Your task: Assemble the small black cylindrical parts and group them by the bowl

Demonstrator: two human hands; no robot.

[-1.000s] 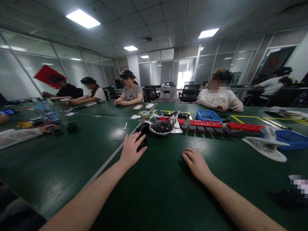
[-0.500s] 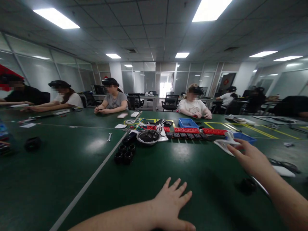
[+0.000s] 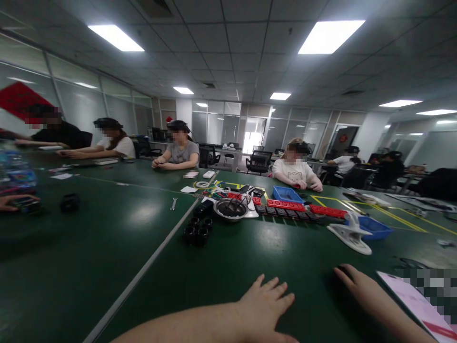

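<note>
My left hand (image 3: 266, 305) lies palm down on the green table (image 3: 250, 259), its fingers spread and nothing in it. To its right, my right hand (image 3: 352, 281) is lowered over a small black object (image 3: 344, 271), with fingers wrapped round it and mostly hidden. Beyond my right hand stands a white plastic base (image 3: 352, 233) beside a blue bin (image 3: 374, 227). A pink and white sheet or case (image 3: 410, 297) lies at the right, near my right forearm.
Several black rings (image 3: 197, 232) sit left of centre, near a round metal bowl (image 3: 230, 209) with cables. Red strips (image 3: 285, 205) and a blue tray (image 3: 286, 194) are farther back. A wrench (image 3: 173, 204) lies left. Several people sit around; one person's hand (image 3: 12, 202) shows at far left.
My right hand has come down from beside the white base to the black object near me. The view has shifted, and another person's hand now shows at the far left.
</note>
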